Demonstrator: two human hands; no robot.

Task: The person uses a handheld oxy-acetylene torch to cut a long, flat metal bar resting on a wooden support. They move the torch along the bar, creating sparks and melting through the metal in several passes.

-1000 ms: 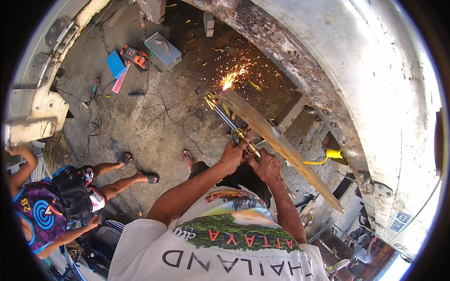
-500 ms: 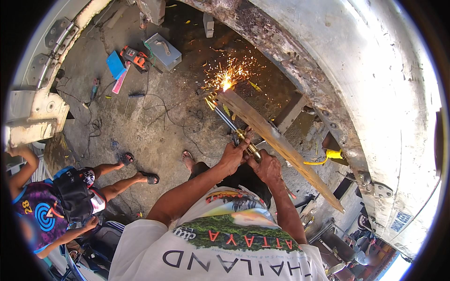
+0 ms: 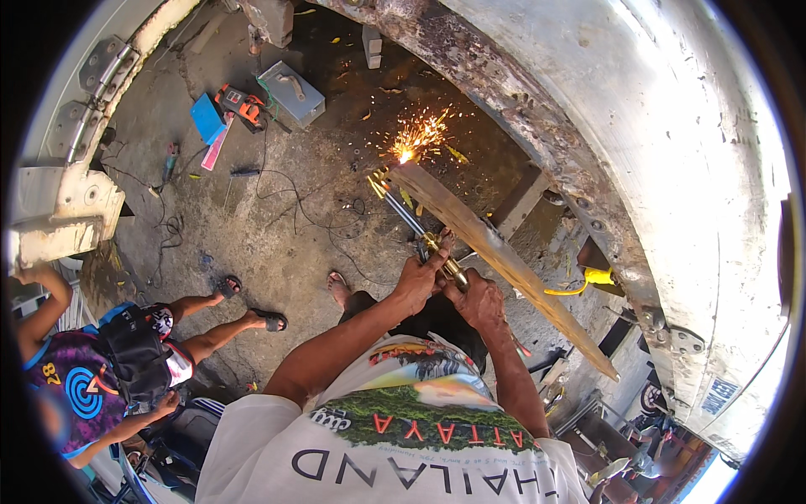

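Observation:
My left hand (image 3: 417,281) and my right hand (image 3: 470,298) are both closed around the brass handle of a cutting torch (image 3: 409,217), left ahead of right. Its long tubes reach up and left to a bright glow with spraying sparks (image 3: 420,134) at the upper end of a long brown board or bar (image 3: 504,269), whose material I cannot make out for sure. This piece slants down to the right, just beside my hands. The torch tip is partly lost in the glare. My bare or sandalled foot (image 3: 339,287) shows on the concrete below.
A curved, rusty-edged white metal structure (image 3: 655,126) spans the right, with a yellow object (image 3: 596,277). At upper left lie a grey metal box (image 3: 294,97), orange machine (image 3: 239,105), blue flat piece (image 3: 206,118) and cords. A person (image 3: 92,370) is at lower left, another (image 3: 642,458) at lower right.
The spray of sparks widened and then drew in a little. My hands and the torch hold nearly the same position, and the person at lower left has shifted slightly.

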